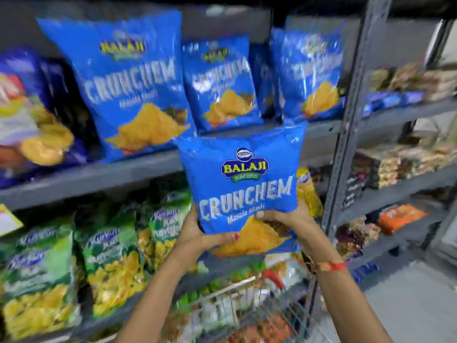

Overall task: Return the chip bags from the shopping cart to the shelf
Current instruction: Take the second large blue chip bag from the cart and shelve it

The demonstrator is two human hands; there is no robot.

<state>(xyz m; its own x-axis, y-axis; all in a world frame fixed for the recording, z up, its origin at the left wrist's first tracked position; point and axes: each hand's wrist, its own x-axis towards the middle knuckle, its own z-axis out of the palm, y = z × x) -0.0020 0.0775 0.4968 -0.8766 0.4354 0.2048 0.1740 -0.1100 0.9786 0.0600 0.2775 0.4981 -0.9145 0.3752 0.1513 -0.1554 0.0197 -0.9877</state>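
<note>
Both hands clamp one blue chip bag (243, 191) by its lower corners: left hand (197, 233) wraps the bottom-left edge w/ thumb across the front, right hand (284, 219) pinches the bottom-right w/ thumb on the print, each grip closed tight on the foil. Bag is upright, front facing the camera, held in the air in front of the grey shelf (99, 174), its top edge overlapping the upper shelf's front lip, its bottom above the shopping cart (247, 305). Upper shelf carries three matching blue bags (128, 85) standing upright, slightly tilted, w/ a dark gap between the big left one and the purple-blue pack (27, 107) at far left; narrow gaps between the others. Lower shelf is packed w/ green bags (108, 263), little free room. Grey perforated upright post (346, 115) stands just right of the held bag; beyond it, shelves of mixed small packets, too blurred to name. Cart's wire rim sits between the forearms, w/ mixed packs inside, blurred. Red thread band (331, 266) on right wrist. Held bag reads "BALAJI WAFERS", "CRUNCHEM", "Masala Masti"; shelf bags show "BALAJI" and "CRUNCHEM", rest smeared.
</note>
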